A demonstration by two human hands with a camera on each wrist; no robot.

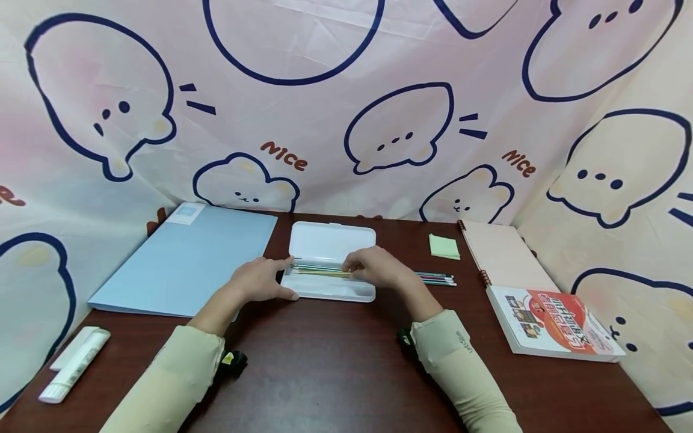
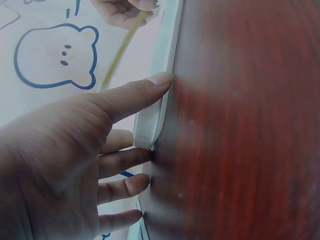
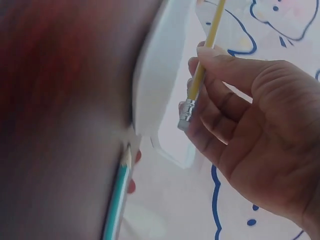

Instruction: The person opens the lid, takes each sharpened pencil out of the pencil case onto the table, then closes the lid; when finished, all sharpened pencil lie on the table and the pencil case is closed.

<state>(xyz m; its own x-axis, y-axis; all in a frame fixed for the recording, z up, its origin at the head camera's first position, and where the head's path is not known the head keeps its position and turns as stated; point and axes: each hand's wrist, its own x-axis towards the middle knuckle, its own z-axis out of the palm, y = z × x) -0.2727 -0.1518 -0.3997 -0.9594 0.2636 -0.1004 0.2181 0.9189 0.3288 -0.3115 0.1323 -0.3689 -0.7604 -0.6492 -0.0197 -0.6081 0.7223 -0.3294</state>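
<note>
An open white pencil case [image 1: 330, 291] lies on the dark table, its lid [image 1: 331, 240] tipped back toward the wall. My left hand [image 1: 263, 279] rests at the case's left end, thumb on the front edge and fingers at the side. In the right wrist view my right hand [image 3: 250, 110] pinches a yellow pencil [image 3: 206, 65] near its eraser end. The head view places that hand over the case's right part. Green-toned pencils [image 1: 311, 267] lie inside the case. Just right of it, more pencils [image 1: 437, 278] lie on the table, partly hidden by my right wrist.
A blue folder [image 1: 189, 258] lies at the left, with a white glue stick [image 1: 73, 367] and a white block [image 1: 74, 349] in front. Green sticky notes [image 1: 444, 246], a spiral notebook [image 1: 506, 252] and a thick red-and-white book [image 1: 554, 322] are on the right. A patterned cloth wall stands behind.
</note>
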